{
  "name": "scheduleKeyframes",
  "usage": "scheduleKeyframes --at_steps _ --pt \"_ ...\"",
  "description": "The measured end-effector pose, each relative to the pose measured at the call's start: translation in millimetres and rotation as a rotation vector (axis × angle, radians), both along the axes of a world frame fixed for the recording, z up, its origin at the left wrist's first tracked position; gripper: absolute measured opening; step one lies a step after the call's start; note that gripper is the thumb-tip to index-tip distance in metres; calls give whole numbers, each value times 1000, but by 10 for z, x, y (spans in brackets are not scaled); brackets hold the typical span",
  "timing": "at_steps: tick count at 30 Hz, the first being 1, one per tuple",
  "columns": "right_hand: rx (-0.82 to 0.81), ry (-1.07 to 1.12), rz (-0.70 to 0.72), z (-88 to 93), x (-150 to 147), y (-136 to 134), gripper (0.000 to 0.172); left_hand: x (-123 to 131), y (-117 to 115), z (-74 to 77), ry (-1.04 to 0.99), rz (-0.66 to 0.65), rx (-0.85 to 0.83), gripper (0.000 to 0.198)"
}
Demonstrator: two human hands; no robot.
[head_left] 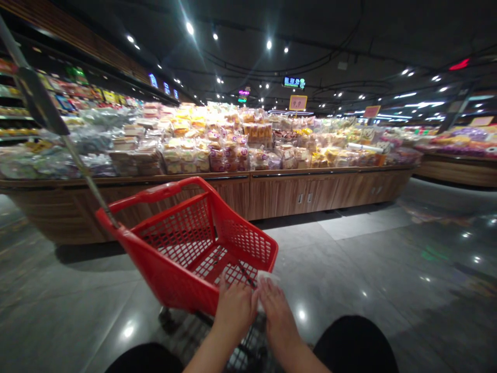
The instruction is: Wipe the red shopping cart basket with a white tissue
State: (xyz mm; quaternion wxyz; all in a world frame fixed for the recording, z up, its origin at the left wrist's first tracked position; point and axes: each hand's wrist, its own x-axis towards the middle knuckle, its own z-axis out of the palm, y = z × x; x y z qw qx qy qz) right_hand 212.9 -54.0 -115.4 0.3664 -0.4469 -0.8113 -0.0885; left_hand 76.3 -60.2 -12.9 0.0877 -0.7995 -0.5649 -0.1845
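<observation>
While the left hand point(235, 311) rests at the back of a red shopping cart point(174, 290), just beside a white sheet point(268, 277), the right hand point(278, 316) touches that sheet; neither grip can be made out. Beyond the cart, a wooden display counter point(310, 194) holds bagged pastries point(186, 155) under a yellow price sign point(297, 102) reading 9.9.

polished grey tile floor point(388, 248), wood-paneled display counter point(310, 194), dark ceiling point(330, 31) with spotlights point(189, 28)
</observation>
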Motion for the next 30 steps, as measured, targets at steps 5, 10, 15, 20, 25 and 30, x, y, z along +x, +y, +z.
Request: scheduleKeyframes --at_steps 5,10,15,20,25,30 --pt "-121 -44 -17 162 118 134 62 93 -28 21 7 -5 -86 44" --pt "-207 25 -164 229 222 542 70 182 51 60 46 99 -201 49" --pt "-131 22 -67 69 120 394 64 256 132 11 64 131 -305 42" --pt "-170 -4 -110 185 196 517 74 201 80 -62 75 133 -330 37" --pt "-153 -20 -177 242 197 575 75 123 17 -70 95 128 -347 37" --pt "-69 -67 -57 95 87 266 77 95 -9 -51 106 101 -361 35"
